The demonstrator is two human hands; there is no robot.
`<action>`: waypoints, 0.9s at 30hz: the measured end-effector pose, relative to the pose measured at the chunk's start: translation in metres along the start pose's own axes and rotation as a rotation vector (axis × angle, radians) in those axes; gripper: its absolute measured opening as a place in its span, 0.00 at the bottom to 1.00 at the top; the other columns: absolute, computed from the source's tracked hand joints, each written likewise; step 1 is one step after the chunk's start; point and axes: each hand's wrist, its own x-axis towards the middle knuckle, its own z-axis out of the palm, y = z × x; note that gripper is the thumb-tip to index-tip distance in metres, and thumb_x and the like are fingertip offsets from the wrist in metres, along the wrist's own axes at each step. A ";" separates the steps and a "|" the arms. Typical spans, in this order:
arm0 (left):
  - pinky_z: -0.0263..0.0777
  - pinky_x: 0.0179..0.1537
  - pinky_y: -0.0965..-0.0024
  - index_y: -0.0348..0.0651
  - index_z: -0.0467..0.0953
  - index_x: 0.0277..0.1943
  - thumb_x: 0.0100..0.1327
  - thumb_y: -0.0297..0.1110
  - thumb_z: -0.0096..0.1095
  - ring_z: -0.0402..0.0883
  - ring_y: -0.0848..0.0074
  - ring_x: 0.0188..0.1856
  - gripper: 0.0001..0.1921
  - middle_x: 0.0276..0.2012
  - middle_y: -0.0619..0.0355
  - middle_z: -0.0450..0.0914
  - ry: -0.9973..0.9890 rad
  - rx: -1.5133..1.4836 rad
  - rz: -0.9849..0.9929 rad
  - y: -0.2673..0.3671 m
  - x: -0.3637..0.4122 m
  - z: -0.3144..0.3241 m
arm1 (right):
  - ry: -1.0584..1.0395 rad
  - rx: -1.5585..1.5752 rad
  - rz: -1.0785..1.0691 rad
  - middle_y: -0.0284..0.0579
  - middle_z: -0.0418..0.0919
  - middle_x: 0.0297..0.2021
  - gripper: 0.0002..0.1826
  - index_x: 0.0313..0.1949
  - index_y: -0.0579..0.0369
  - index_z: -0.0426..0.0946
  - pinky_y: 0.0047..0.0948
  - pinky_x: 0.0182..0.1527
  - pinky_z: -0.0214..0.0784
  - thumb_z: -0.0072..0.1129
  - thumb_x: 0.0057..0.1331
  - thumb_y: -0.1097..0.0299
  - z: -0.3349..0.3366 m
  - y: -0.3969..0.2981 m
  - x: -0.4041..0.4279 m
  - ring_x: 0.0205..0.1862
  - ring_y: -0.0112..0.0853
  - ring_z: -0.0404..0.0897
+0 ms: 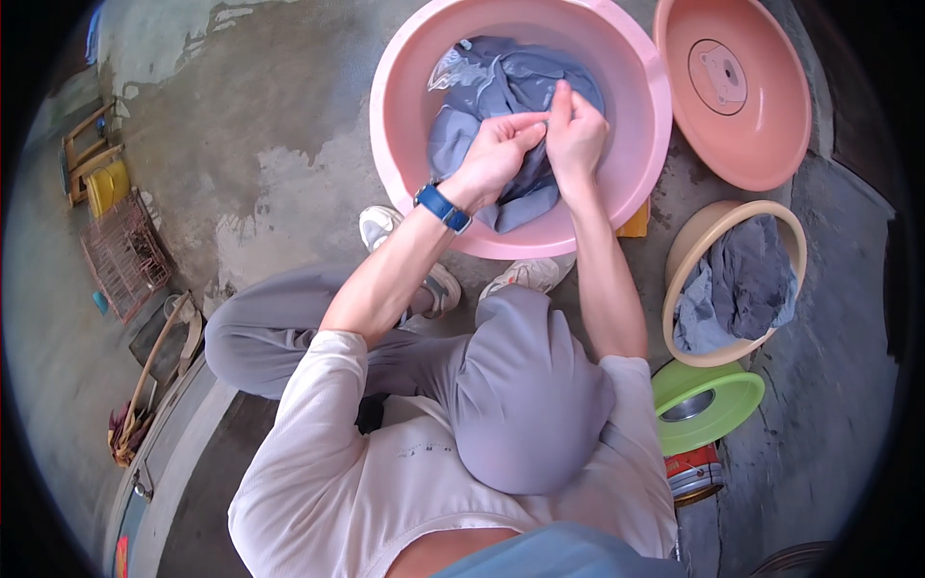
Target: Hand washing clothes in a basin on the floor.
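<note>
A large pink plastic basin (pixel 520 249) stands before me with a wet blue-grey garment (pixel 462 134) in water inside it. Over the garment, my left hand (pixel 498 152) pinches a bit of the cloth between thumb and fingers; a blue-banded watch (pixel 442 207) is on that wrist. Right beside it, my right hand (pixel 578 134) grips the same cloth, its thumb pointing up and away from me. The fingertips of both hands nearly meet, and the small piece of cloth between them is mostly hidden.
On the right are a tilted coral basin (pixel 773 108), a beige basin (pixel 676 267) holding dark and light-blue clothes (pixel 748 282), a green basin (pixel 748 394) and a red tin (pixel 697 473). A rusty wire cage (pixel 130 256) lies on the left. The concrete floor (pixel 238 144) has wet patches.
</note>
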 end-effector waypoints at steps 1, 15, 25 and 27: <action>0.69 0.49 0.79 0.34 0.79 0.49 0.68 0.28 0.53 0.77 0.84 0.43 0.11 0.42 0.60 0.82 0.015 -0.034 -0.014 0.000 -0.002 0.004 | 0.009 0.012 0.141 0.53 0.72 0.15 0.18 0.19 0.56 0.74 0.41 0.20 0.64 0.56 0.65 0.62 -0.002 -0.002 0.004 0.18 0.50 0.75; 0.67 0.42 0.82 0.39 0.77 0.45 0.71 0.33 0.52 0.73 0.90 0.37 0.09 0.35 0.69 0.79 0.020 0.212 0.022 0.018 -0.002 -0.040 | -0.681 0.326 0.193 0.32 0.72 0.20 0.17 0.28 0.60 0.77 0.24 0.28 0.60 0.61 0.65 0.57 -0.039 0.043 0.017 0.25 0.18 0.67; 0.68 0.37 0.83 0.34 0.78 0.46 0.67 0.25 0.53 0.74 0.88 0.36 0.09 0.35 0.64 0.81 0.024 0.324 0.174 0.003 0.006 -0.008 | -0.208 0.064 -0.262 0.53 0.75 0.21 0.12 0.22 0.59 0.72 0.39 0.25 0.66 0.59 0.61 0.68 -0.015 -0.007 -0.005 0.24 0.47 0.77; 0.68 0.35 0.83 0.33 0.78 0.46 0.67 0.24 0.51 0.74 0.88 0.35 0.10 0.34 0.65 0.80 0.113 0.165 0.147 0.000 0.003 0.007 | -0.142 -0.024 -0.058 0.54 0.74 0.20 0.13 0.21 0.59 0.71 0.39 0.24 0.66 0.59 0.62 0.68 -0.015 0.002 0.010 0.23 0.48 0.77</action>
